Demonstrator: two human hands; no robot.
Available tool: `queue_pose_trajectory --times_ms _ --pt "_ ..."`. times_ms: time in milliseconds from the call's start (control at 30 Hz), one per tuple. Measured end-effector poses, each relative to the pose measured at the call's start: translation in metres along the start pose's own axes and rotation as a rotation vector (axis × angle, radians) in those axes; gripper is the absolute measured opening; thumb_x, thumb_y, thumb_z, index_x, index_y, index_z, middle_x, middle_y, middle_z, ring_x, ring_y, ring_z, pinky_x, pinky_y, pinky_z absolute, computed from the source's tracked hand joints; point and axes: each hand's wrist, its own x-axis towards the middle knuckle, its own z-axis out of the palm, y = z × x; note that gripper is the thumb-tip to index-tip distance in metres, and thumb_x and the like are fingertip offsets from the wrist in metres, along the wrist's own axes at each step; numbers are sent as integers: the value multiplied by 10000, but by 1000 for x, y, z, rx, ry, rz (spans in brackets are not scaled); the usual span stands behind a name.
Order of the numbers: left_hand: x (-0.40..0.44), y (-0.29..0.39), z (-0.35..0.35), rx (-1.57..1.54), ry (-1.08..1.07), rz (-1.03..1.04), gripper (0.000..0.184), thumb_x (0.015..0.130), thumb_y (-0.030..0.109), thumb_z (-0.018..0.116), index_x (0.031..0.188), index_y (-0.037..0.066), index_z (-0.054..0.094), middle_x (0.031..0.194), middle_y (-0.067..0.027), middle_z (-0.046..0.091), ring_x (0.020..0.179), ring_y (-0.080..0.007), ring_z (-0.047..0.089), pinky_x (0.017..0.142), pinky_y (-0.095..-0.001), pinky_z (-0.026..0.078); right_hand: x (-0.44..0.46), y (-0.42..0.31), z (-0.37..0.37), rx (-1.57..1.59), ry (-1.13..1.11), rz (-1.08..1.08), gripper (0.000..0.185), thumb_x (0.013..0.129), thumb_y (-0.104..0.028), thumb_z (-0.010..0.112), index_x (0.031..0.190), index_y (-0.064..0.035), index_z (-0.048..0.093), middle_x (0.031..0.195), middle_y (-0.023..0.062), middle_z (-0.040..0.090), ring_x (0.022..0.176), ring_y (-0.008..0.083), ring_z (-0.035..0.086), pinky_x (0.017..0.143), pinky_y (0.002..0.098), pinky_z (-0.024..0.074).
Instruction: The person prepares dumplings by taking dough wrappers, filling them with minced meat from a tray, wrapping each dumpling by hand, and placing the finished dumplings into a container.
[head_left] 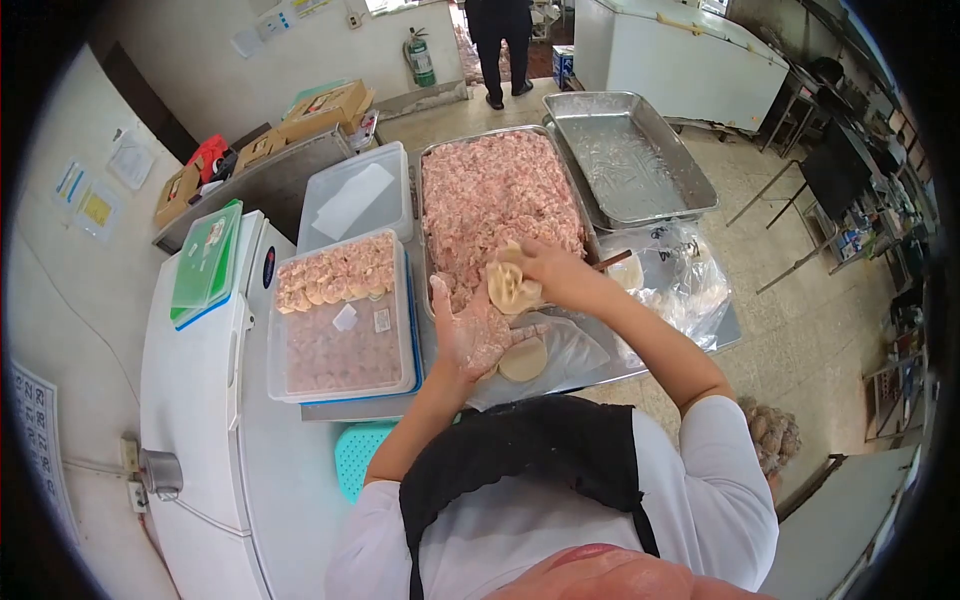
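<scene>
A pale round dumpling wrapper (514, 290), creased at its edge, is pinched in the fingers of my right hand (548, 268) above the near edge of the meat tray. My left hand (475, 335), dusted with flour and meat bits, is open with its thumb stretched up, just left of the wrapper. Its fingertips are partly hidden near the wrapper. Ground meat (500, 190) fills a large metal tray (424, 215) ahead of my hands. More round wrappers (523, 360) lie on a plastic bag (575, 345) below my left hand.
Left stands a plastic container (340, 375) with rows of filled dumplings (335, 270), and behind it a lidded box (355, 185). A second metal tray (640, 165) sits back right, near bagged wrappers (675, 285). A person (500, 40) stands at the doorway.
</scene>
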Motion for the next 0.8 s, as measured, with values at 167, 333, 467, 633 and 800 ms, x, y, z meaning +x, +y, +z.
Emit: queue_pose_trajectory --times_ms 167,333,467,633,800 --pt "-4 3 -16 483 -96 168 974 831 816 206 1491 101 252 1441 -151 414 1289 -362 434 1084 -536 322 -6 -84 19 -81 -11 -169 319 870 -150 540 1179 -82 583 1041 219 605 984 372 599 813 452 489" --pt "-13 4 -5 88 56 -49 1077 768 878 180 1515 102 169 1528 -172 263 1377 -408 291 1088 -598 259 -3 17 29 -143 -9 188 319 731 -219 658 1011 -69 639 943 130 678 804 345 659 690 453 504" --pt "-30 7 -3 353 209 146 1070 773 876 153 1517 109 179 1555 -153 215 1400 -374 264 1115 -544 201 -17 -8 -19 -197 -8 179 243 785 -222 618 988 -98 669 782 141 659 732 347 652 646 461 507" --pt "-52 29 -35 808 438 488 856 908 714 198 1444 58 318 1459 -169 388 1333 -309 380 1097 -452 263 -35 -26 7 -47 -135 208 321 832 -276 608 1097 -105 663 816 162 670 793 346 655 701 453 509" --pt "-61 10 -69 1188 481 305 453 922 373 516 1229 41 540 1296 -123 524 1187 -277 500 996 -394 389 -45 -16 66 30 -172 311 302 897 -275 564 1104 -74 654 914 192 676 853 373 647 754 456 505"
